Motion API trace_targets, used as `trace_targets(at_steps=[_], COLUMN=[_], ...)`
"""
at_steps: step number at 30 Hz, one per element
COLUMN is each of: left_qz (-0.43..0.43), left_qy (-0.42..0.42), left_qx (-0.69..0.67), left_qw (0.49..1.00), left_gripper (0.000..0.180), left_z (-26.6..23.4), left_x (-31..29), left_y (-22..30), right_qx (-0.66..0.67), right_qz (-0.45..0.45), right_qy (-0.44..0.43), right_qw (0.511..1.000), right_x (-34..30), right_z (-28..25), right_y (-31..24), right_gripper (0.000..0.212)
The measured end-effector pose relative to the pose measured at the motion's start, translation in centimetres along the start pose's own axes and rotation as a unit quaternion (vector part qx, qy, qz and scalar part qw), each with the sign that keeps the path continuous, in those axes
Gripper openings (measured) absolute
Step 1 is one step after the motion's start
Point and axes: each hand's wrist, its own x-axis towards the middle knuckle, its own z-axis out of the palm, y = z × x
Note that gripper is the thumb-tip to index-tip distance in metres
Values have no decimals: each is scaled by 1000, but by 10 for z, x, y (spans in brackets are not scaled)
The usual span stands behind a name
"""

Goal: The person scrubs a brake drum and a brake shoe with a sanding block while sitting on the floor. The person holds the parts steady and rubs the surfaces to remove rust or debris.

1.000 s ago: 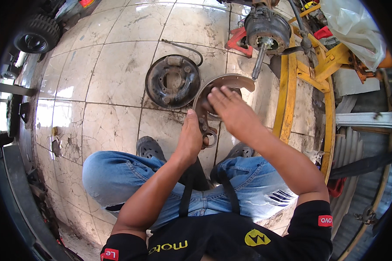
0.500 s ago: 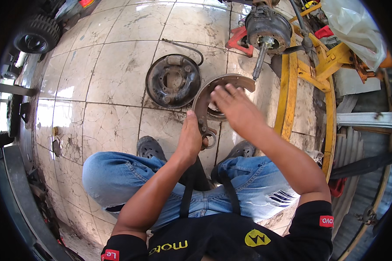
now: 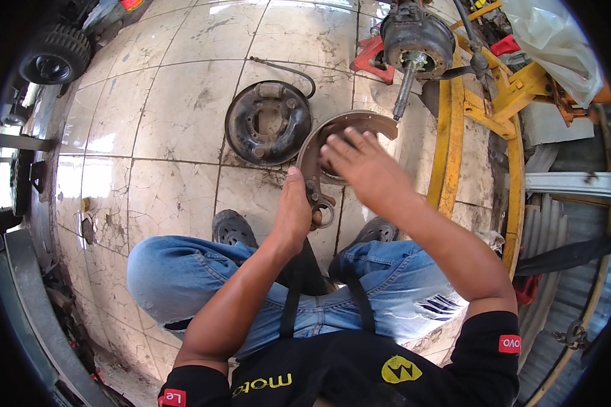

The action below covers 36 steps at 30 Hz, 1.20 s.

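Observation:
My left hand (image 3: 295, 210) is closed around the lower end of a curved, rust-brown brake shoe (image 3: 308, 159), thumb along its outer edge. A metal ring (image 3: 324, 216) shows at that end, beside my fingers. The shoe is raised over the floor between my feet, its far tip pointing right. My right hand (image 3: 360, 163) is over the shoe's inner curve, palm down and fingers stretched out; whether the fingertips touch it I cannot tell. Under the shoe lies a dark round part, mostly hidden. Just left on the tiles is a black round brake backing plate (image 3: 241, 132).
A thin dark hose (image 3: 288, 72) curves beyond the backing plate. An axle hub with a protruding shaft (image 3: 405, 91) is at the far right, beside a red stand (image 3: 370, 61) and a yellow steel frame (image 3: 448, 142). A knobbly tyre (image 3: 61, 51) is far left.
My right hand has shifted slightly left and down along the shoe's inner curve. The shoe has tilted a little, with my left hand still holding its lower end.

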Motion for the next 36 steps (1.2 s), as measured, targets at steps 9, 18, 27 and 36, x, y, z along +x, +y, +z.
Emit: trace_targets(at_steps=[9,18,27,36], left_qz=[24,36,35,39], left_qy=[0,13,20,29], left_qx=[-7,-9,-43,-18], left_qw=[1000,999,998,999], left_gripper=[63,63,59,59], left_z=[-2,-3,-4,-8], left_x=[2,3,6,5], left_y=[-3,-1,7,18], right_qx=[68,94,120,78], right_qz=[-33,-44,-45,-31], right_qy=[-2,-32,-30,-5], right_qw=[997,994,991,996], right_x=[-2,1,5,6], right_z=[3,-2,2,6], right_y=[-6,-1,11,20], right_gripper=[44,46,45,47])
